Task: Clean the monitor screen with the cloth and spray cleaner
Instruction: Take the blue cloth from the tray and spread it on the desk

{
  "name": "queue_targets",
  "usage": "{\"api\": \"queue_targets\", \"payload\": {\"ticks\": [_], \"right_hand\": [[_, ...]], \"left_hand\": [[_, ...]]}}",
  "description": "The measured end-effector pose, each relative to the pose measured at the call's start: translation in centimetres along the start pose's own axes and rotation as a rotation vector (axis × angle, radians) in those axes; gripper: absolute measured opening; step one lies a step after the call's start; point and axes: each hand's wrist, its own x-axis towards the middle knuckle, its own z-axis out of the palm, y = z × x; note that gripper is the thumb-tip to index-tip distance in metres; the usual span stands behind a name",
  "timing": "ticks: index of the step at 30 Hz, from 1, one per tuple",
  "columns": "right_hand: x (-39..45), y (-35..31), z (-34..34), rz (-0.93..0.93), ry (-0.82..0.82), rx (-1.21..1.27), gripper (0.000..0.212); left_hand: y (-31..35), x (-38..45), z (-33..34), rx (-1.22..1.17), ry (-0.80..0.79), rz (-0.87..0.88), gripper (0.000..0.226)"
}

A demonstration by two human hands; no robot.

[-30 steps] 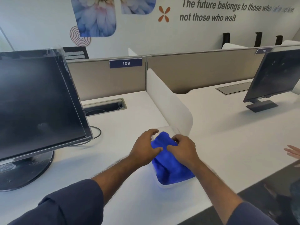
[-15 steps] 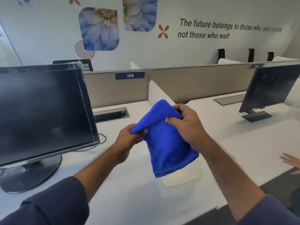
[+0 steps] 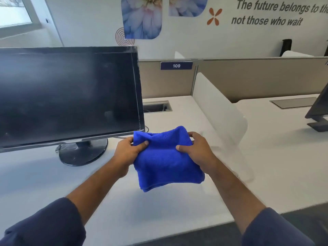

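1. Left hand [image 3: 128,150] and right hand [image 3: 196,150] each pinched an upper corner of the blue cloth [image 3: 166,161], held above the desk [image 3: 276,157].
2. Monitor [image 3: 67,96] stood just left, screen seemingly smudged.
3. No spray cleaner in view; dry wiping might only smear the dust.
4. A firm push could tip the monitor on its stand [image 3: 83,153].

Both arms outstretched, left hand [image 3: 126,148] and right hand [image 3: 197,148] each in pinching grip.

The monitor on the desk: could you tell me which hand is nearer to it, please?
Left. The left hand holds the cloth just below the monitor's lower right corner; the right hand holds the cloth's far side.
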Motion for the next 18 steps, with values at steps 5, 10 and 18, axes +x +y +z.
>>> {"api": "queue_targets", "payload": {"ticks": [5,10,18], "right_hand": [[0.8,4.8,3.6,0.151,-0.090,-0.045,0.062],[0.7,8.8,5.1,0.187,-0.041,-0.123,0.064],[-0.1,12.1,5.7,0.114,0.112,-0.409,0.053]], "left_hand": [[-5.3,-0.5,-1.7,0.036,0.028,-0.240,0.022],[-9.2,-1.4,-1.6,0.089,-0.003,-0.296,0.055],[-12.3,-4.3,0.0,0.784,0.136,0.075,0.060]]}}
